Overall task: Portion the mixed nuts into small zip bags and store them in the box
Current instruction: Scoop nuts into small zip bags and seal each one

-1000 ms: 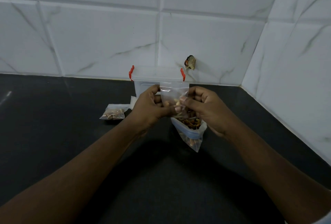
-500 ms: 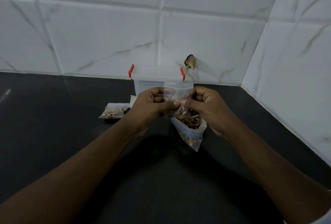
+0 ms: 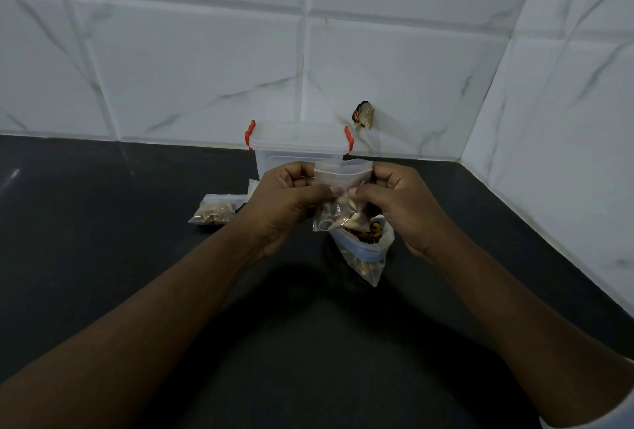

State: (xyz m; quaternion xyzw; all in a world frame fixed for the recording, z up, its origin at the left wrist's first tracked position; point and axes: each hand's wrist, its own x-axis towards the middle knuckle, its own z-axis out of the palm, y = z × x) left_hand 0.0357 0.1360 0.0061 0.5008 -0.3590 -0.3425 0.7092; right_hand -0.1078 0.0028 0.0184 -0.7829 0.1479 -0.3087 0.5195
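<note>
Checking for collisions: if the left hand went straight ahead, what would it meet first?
Probably the clear plastic box with red clips, just behind the left hand; depth is uncertain.

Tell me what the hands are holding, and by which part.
Both the left hand and right hand hold one small zip bag of nuts, pinching its upper part near the zip strip.

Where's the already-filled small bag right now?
Head view, left of centre: the filled small bag lies on the black counter, just left of the left hand and forward-left of the clear box.
</note>
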